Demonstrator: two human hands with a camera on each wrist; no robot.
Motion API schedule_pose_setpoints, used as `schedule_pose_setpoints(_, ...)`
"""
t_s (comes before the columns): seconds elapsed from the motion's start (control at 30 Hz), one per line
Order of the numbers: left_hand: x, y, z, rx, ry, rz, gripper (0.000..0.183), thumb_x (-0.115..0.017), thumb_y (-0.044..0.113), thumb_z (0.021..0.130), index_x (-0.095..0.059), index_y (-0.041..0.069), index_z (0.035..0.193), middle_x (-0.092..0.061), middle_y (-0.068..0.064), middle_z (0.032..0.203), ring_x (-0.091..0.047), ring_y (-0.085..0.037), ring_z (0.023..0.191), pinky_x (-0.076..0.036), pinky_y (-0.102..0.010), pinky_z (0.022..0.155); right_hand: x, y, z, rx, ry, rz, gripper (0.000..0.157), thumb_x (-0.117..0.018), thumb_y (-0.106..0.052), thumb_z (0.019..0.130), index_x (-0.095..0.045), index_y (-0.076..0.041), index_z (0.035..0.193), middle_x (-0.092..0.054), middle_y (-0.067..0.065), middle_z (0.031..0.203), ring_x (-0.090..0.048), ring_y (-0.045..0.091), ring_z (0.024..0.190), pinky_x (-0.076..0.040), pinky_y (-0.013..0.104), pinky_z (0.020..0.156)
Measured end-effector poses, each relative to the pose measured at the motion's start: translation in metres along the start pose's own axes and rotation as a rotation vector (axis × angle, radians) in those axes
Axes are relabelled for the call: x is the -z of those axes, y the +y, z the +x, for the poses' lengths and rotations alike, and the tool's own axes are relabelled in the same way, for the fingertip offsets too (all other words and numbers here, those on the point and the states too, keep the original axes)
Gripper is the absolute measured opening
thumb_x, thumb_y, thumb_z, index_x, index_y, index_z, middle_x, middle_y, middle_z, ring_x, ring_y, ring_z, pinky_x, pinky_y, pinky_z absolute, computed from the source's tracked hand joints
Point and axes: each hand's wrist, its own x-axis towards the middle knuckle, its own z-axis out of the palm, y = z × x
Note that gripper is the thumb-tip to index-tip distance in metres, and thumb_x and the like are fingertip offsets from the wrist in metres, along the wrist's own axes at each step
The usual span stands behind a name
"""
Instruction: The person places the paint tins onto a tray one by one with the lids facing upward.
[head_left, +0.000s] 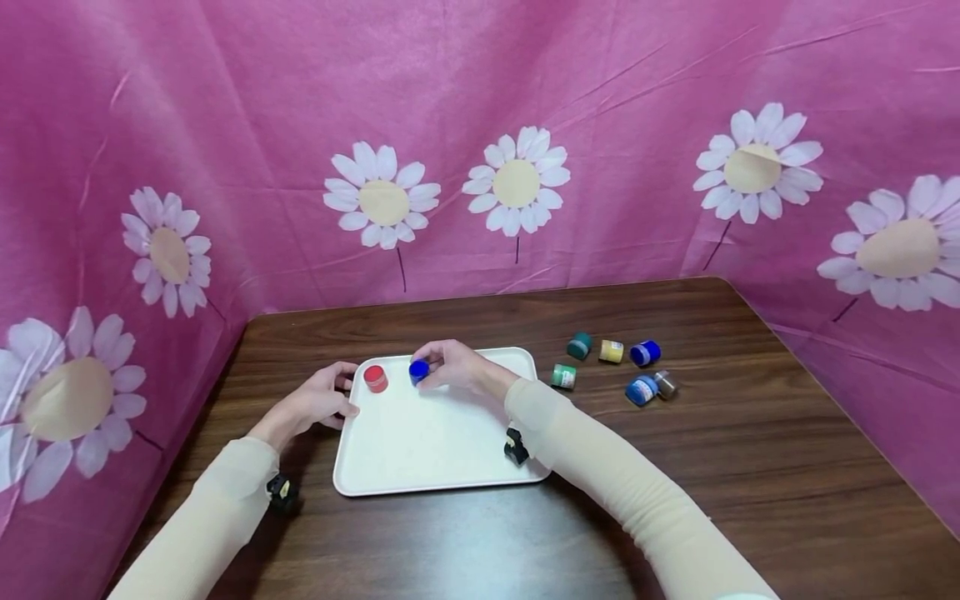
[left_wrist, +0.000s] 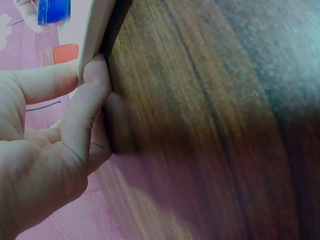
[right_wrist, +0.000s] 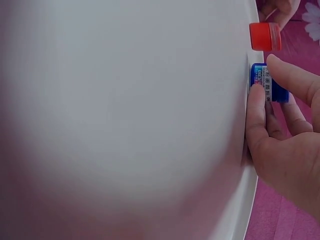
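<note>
A white tray (head_left: 435, 442) lies on the table, with a red-lidded paint jar (head_left: 376, 379) standing near its far left corner. My left hand (head_left: 318, 397) holds the tray's left rim, fingers bent at the edge in the left wrist view. Beside the red jar, my right hand (head_left: 453, 367) grips a small blue paint jar (head_left: 419, 372) between thumb and fingers. That blue jar (right_wrist: 261, 75) stands upright at the tray's far side, and its white printed label shows in the right wrist view. Part of the blue jar is hidden behind the fingers.
Right of the tray, several jars lie on the wooden table (head_left: 750, 467): dark green (head_left: 579, 346), light green (head_left: 564, 377), yellow (head_left: 611, 351), two blue (head_left: 645, 353), and a brownish one (head_left: 666, 385). A pink flowered cloth (head_left: 450, 83) hangs around the table.
</note>
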Motion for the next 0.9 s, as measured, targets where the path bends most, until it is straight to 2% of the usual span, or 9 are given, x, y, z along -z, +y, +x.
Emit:
schedule_pose_setpoints(0.2,0.0021,-0.0002,0.0001,-0.001,0.002,-0.006,0.08,-0.063,-0.017,0.079,-0.028,-0.007,0.149,-0.04,-0.021,0.117,-0.059,-0.025,0.089,-0.061,-0.045,0.069,-0.0036,0.0002,0.0005,-0.001,0.007,-0.023,0.04,-0.081,0.007,0.08,-0.069,0.001,0.117,-0.069,0.008,0.102,-0.06,0.016,0.093,-0.052,0.025,0.085)
schedule_pose_setpoints(0.47,0.0007,-0.0003,0.0017,0.004,-0.004,-0.008,0.079,-0.063,-0.017,0.079,-0.028,-0.006,0.149,-0.039,-0.02,0.116,-0.058,-0.025,0.09,-0.061,-0.045,0.07,-0.0048,0.0026,0.0009,-0.06,0.006,0.061,0.044,-0.077,0.012,0.081,-0.065,0.003,0.122,-0.064,0.011,0.102,-0.057,0.017,0.091,-0.056,0.025,0.074)
schedule_pose_setpoints(0.9,0.0017,-0.0029,0.0037,-0.005,0.0,-0.01,0.079,-0.065,-0.017,0.079,-0.03,-0.005,0.149,-0.04,-0.021,0.118,-0.058,-0.027,0.092,-0.061,-0.046,0.071,-0.0056,0.002,-0.0005,-0.089,0.001,0.124,0.049,-0.071,0.018,0.081,-0.061,0.004,0.127,-0.06,0.011,0.102,-0.056,0.018,0.091,-0.06,0.031,0.078)
